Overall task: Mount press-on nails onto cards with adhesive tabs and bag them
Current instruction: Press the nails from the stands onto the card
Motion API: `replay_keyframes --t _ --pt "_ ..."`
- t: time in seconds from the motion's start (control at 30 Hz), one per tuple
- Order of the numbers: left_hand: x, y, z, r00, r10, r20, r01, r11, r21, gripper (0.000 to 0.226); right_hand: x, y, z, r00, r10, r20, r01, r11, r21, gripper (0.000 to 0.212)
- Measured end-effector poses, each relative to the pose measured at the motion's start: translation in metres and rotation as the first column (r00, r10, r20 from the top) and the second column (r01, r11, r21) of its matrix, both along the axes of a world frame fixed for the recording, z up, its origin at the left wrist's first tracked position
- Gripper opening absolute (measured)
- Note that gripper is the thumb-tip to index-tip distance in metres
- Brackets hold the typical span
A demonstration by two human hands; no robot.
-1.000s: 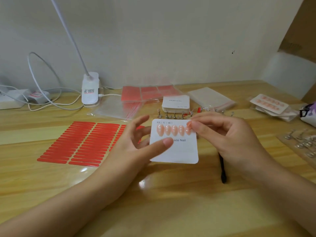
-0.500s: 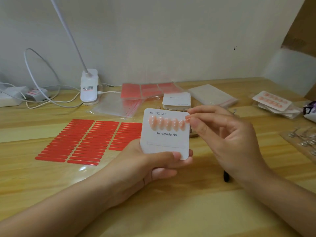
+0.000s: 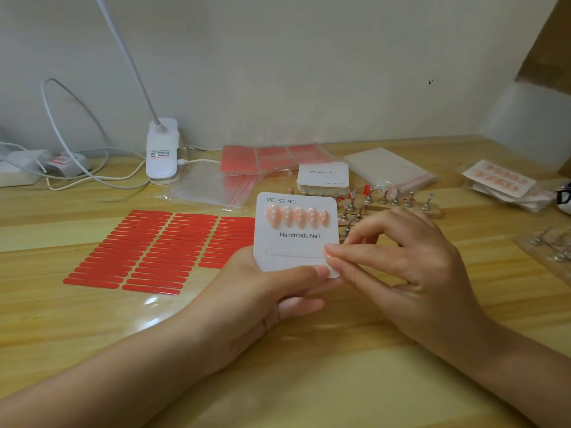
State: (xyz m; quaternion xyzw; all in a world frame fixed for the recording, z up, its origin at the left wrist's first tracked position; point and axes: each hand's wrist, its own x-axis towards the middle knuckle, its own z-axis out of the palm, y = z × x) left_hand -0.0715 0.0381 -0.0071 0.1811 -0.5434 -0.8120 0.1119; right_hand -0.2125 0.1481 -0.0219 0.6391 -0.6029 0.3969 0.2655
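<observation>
Fingers [image 3: 296, 305] of my left hand [image 3: 259, 291] curl under a white card [image 3: 295, 233] while the thumb lies across its lower edge, so that hand grips the card and holds it upright above the middle of the surface [image 3: 309, 381]. Five pink press-on nails [image 3: 297, 216] sit in a row across the card's upper half, above the printed words "Handmade Nail". A clear adhesive strip [image 3: 293, 253] runs across the lower half. My right hand [image 3: 398, 264] comes in from the right, its thumb and forefinger closed in a pinch at the right end of that strip, at the card's right edge; I cannot tell whether they hold anything between them.

Toward the left side of the surface lies a sheet of red adhesive tabs [image 3: 148, 251] in rows. Behind the card, near the back edge, are a stack of blank cards [image 3: 323, 177], clear bags [image 3: 389, 169] and a wooden rack of metal nail stands [image 3: 386, 203]. A white lamp base [image 3: 162, 156] stands at the back left.
</observation>
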Motion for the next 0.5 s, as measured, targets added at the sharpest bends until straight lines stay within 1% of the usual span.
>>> replay_keyframes --t 0.33,0.5 --pt "0.0003 0.0023 0.0005 1.000 0.012 -0.006 -0.012 1.000 -0.024 0.032 0.0022 -0.0008 -0.0006 1.000 -0.015 0.005 0.015 1.000 -0.005 0.011" --pt "0.0001 0.0032 0.0016 1.000 -0.012 0.000 0.012 0.998 -0.057 0.033 0.0031 -0.0006 0.0012 0.990 0.023 0.140 -0.016 0.999 -0.050 0.013"
